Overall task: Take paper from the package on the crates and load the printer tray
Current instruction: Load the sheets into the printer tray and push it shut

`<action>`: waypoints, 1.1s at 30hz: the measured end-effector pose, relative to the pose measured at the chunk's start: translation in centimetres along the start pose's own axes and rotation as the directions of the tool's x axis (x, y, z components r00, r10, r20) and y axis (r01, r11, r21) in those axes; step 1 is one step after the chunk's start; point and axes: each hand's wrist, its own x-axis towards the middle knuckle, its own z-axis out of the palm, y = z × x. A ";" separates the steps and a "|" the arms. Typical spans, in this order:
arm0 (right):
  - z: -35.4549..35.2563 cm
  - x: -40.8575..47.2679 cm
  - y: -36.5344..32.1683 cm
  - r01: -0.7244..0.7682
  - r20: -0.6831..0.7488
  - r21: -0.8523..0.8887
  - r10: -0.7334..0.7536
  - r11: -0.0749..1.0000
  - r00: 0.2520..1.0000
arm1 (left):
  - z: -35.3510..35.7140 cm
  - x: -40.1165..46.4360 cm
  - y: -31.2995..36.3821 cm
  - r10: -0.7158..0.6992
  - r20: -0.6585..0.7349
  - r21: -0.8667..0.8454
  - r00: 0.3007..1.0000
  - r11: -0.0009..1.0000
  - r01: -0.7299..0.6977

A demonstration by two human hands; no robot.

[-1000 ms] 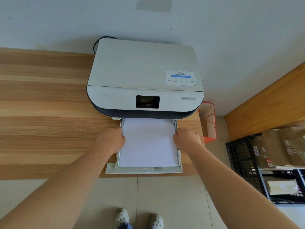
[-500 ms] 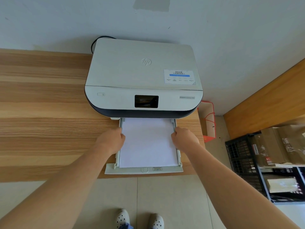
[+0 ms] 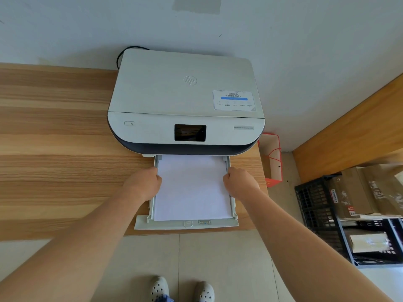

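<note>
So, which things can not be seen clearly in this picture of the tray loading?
Head view only:
- Fingertips of left hand and right hand: curled at the tray sides, so grip unclear.
- Far end of the paper: hidden under the printer.
- Sticker small print: too small.
- Crates: cut by the right edge.
- Printer screen: dark, only reflections.

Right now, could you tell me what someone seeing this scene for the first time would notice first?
The white printer against the wall on the wooden desk draws the eye, its paper tray pulled out toward the viewer with white paper lying in it. The left hand and right hand sit closed at the tray's two side edges. Black crates holding brown packages stand at the right.
</note>
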 end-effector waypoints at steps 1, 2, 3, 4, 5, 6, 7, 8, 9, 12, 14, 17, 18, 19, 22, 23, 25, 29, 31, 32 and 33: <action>0.0 0.0 0.0 -0.001 0.002 0.002 0.001 1.000 1.000 | 0.0 0.0 -0.1 0.003 -0.001 -0.003 1.000 1.000 -0.003; 0.1 0.0 0.1 0.002 0.000 0.005 -0.002 1.000 1.000 | 0.0 0.0 -0.2 0.007 -0.002 -0.003 1.000 1.000 -0.007; 0.2 0.0 0.2 0.009 -0.003 0.005 -0.009 1.000 1.000 | 0.0 0.0 -0.3 0.011 -0.004 0.003 1.000 1.000 -0.011; 0.2 -0.1 0.3 0.019 -0.007 0.003 -0.019 1.000 1.000 | 0.0 -0.1 -0.4 0.014 -0.004 0.018 1.000 1.000 -0.014; 0.3 -0.2 0.4 0.029 -0.010 0.001 -0.029 1.000 1.000 | -0.1 -0.1 -0.4 0.017 -0.004 0.035 1.000 0.999 -0.017; 0.4 -0.2 0.5 0.036 -0.013 -0.001 -0.036 0.999 0.999 | -0.1 -0.1 -0.5 0.019 -0.005 0.048 1.000 0.999 -0.019; 0.4 -0.2 0.6 0.042 -0.016 -0.001 -0.042 0.999 0.999 | -0.1 -0.1 -0.5 0.021 -0.009 0.056 1.000 0.998 -0.020; 0.4 -0.2 0.7 0.046 -0.020 -0.001 -0.046 0.999 0.999 | -0.1 -0.1 -0.5 0.020 -0.014 0.062 1.000 0.998 -0.019; 0.3 -0.2 0.7 0.049 -0.024 -0.001 -0.049 0.999 0.999 | -0.1 -0.1 -0.5 0.019 -0.018 0.068 1.000 0.998 -0.017; 0.2 -0.2 0.7 0.041 -0.024 -0.006 -0.041 0.999 0.999 | 0.0 -0.1 -0.4 0.007 -0.032 0.084 0.999 0.996 -0.004; 0.3 -0.2 0.7 0.027 -0.019 -0.007 -0.027 1.000 0.999 | 0.1 -0.1 -0.4 -0.003 -0.038 0.092 0.999 0.996 0.006; 0.3 -0.1 0.6 0.019 -0.018 -0.005 -0.019 1.000 1.000 | 0.2 -0.3 -0.2 -0.007 -0.050 0.097 0.999 0.995 0.012; 0.3 -0.1 0.6 0.019 -0.017 -0.004 -0.020 1.000 1.000 | 0.2 -0.3 -0.1 -0.009 -0.051 0.088 0.999 0.996 0.014; 0.4 -0.1 0.6 0.018 -0.017 -0.002 -0.018 1.000 1.000 | 0.2 -0.3 -0.1 -0.011 -0.047 0.074 0.999 0.997 0.014; 0.4 -0.1 0.4 0.011 -0.015 0.003 -0.011 1.000 1.000 | 0.3 -0.2 -0.1 -0.008 -0.029 0.027 1.000 1.000 0.009; 0.5 -0.1 0.4 0.010 -0.017 0.002 -0.010 1.000 1.000 | 0.3 -0.1 -0.2 -0.005 -0.025 0.021 1.000 1.000 0.005; 0.5 -0.1 0.3 0.008 -0.021 0.002 -0.008 1.000 1.000 | 0.3 -0.1 -0.2 0.000 -0.021 0.020 1.000 1.000 0.000; 0.5 -0.2 0.2 0.010 -0.020 -0.004 -0.010 1.000 1.000 | 0.3 -0.2 -0.3 0.014 -0.027 0.038 1.000 0.999 -0.013; 0.4 -0.2 0.3 0.011 -0.020 -0.008 -0.011 1.000 1.000 | 0.2 -0.2 -0.3 0.019 -0.031 0.064 0.999 0.998 -0.017; 0.4 -0.3 0.3 0.013 -0.021 -0.008 -0.013 1.000 1.000 | 0.2 -0.2 -0.3 0.019 -0.032 0.074 0.999 0.997 -0.017; 0.4 -0.3 0.4 0.015 -0.023 -0.006 -0.016 1.000 1.000 | 0.2 -0.1 -0.3 0.020 -0.034 0.084 0.999 0.996 -0.017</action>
